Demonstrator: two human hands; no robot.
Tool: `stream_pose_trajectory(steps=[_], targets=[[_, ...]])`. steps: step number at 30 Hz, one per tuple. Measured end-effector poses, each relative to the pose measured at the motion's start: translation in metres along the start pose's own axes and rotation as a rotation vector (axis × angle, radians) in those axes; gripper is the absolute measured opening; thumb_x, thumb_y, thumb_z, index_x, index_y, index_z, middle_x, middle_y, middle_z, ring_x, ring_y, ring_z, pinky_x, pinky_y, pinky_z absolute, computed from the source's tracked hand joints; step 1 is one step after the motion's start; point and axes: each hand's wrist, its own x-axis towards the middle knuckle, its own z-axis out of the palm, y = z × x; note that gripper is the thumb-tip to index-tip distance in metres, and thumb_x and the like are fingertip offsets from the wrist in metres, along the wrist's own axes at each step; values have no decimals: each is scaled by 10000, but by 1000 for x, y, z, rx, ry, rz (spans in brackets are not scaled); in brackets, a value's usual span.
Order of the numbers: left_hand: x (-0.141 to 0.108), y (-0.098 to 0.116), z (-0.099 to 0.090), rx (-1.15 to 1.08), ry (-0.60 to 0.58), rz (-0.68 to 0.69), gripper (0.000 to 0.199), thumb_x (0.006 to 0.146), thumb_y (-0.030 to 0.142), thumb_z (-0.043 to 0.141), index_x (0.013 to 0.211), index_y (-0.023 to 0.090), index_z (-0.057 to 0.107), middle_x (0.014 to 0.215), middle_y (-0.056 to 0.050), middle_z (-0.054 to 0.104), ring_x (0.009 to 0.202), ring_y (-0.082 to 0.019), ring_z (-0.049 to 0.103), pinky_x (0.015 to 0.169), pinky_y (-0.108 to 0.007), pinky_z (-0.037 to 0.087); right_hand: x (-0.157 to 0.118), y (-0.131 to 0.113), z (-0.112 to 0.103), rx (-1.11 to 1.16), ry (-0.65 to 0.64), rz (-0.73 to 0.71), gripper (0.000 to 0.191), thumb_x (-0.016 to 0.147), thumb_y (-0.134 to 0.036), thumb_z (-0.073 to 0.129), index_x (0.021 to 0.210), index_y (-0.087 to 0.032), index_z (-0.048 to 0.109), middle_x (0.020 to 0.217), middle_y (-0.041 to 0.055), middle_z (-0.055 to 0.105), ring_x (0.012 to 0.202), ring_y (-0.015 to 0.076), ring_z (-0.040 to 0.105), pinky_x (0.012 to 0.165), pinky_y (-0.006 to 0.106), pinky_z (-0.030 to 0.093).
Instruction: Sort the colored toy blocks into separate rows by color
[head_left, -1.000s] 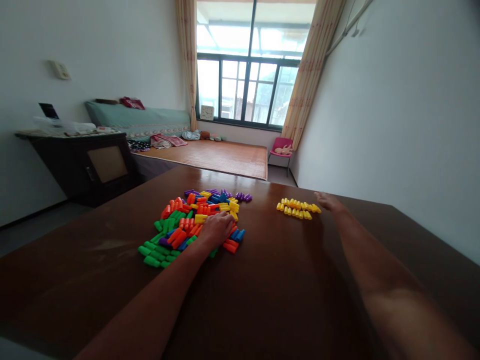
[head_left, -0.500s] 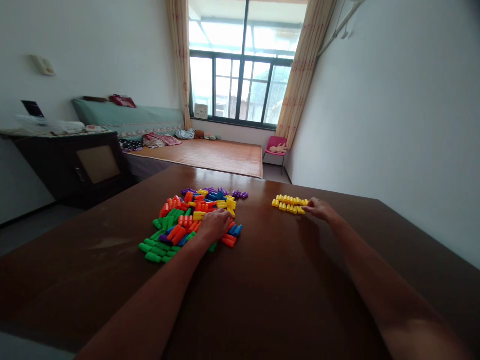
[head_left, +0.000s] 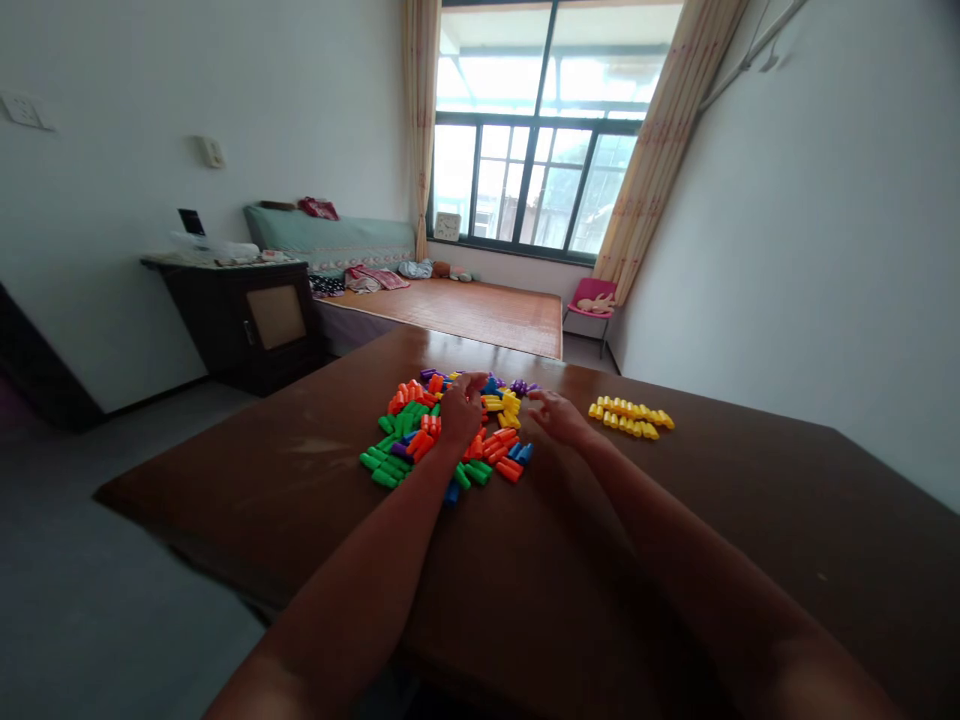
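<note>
A pile of small plastic pieces in green [head_left: 390,465], orange [head_left: 409,395], blue, purple and yellow lies on the brown table [head_left: 562,560]. Over the back middle of this pile is my left hand [head_left: 463,402], its fingers apart, with nothing visible between them. My right hand [head_left: 556,412] hovers just right of the pile, near some yellow pieces [head_left: 510,405]; its fingers are spread and hold nothing that I can see. Farther right, two rows of yellow pieces [head_left: 630,415] lie side by side on the table, touched by neither hand.
Behind the table stands a bed with a woven mat [head_left: 495,315]. A dark cabinet [head_left: 247,320] is at the left, and a pink chair [head_left: 592,297] holding a doll-like toy is near the window. The table's left corner [head_left: 105,492] is in view.
My right hand has left the yellow rows and moved left to the pile's edge. My left hand has moved farther back over the pile. The camera has turned left.
</note>
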Motion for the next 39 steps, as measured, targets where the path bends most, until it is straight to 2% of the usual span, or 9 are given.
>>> stream_pose_trajectory(steps=[5,8,13,17,20,26,29,35,39], targets=[[-4,-12,3,10,-68,-31,309,782,2,457,935,169,667,919,-43,725,898,-157,679,843,-294,545,29,-9,36,103,23,174,282,814,-310,607,1057,-171,644,973,78,684,787,164,628,787,306,501],[-5,-16,6,50,-135,-36,295,810,38,459,984,163,662,992,-63,713,941,-165,664,878,-308,531,24,-4,29,449,-3,211,269,808,-431,600,927,-193,644,857,28,676,804,166,635,727,288,518],[-14,-12,13,90,-353,55,263,852,180,512,1090,171,625,1077,-73,672,921,-163,647,873,-317,516,-6,-13,-3,928,-252,165,483,697,-542,713,1058,-237,611,1006,37,677,844,179,670,692,289,540],[-22,-5,17,51,-508,54,240,833,241,560,1062,175,586,869,-20,678,769,-140,648,736,-274,521,-27,-22,-8,913,-168,202,486,683,-518,737,1045,-234,579,896,17,678,732,154,664,622,270,533],[-24,-1,17,51,-449,1,169,822,304,586,921,169,560,738,-2,648,694,-144,635,653,-260,503,-37,-28,-1,878,31,163,433,692,-494,728,994,-230,567,851,2,657,714,141,641,641,277,537],[-26,2,20,-70,-532,-29,261,853,426,544,889,167,535,742,-16,661,684,-154,652,634,-270,518,-41,-29,-5,727,46,41,464,687,-406,727,1088,-221,586,946,32,667,822,179,643,755,328,544],[-28,-1,23,29,-583,24,278,871,426,516,984,182,588,836,-30,686,786,-168,665,704,-284,525,-41,8,-30,639,167,115,410,726,-414,671,1072,-205,606,967,51,671,875,193,637,801,343,531],[-27,-8,23,89,-553,64,298,893,392,472,1063,191,611,883,-31,696,819,-160,657,733,-272,522,-95,148,-96,62,627,552,309,720,-253,583,1001,-139,644,1121,158,621,1029,251,587,918,393,469],[-27,-7,23,120,-557,82,270,888,363,477,1048,199,621,899,-26,706,827,-159,661,741,-268,520,-125,191,-103,-158,557,763,286,725,-213,568,993,-182,663,1010,112,680,957,248,613,904,402,461]])
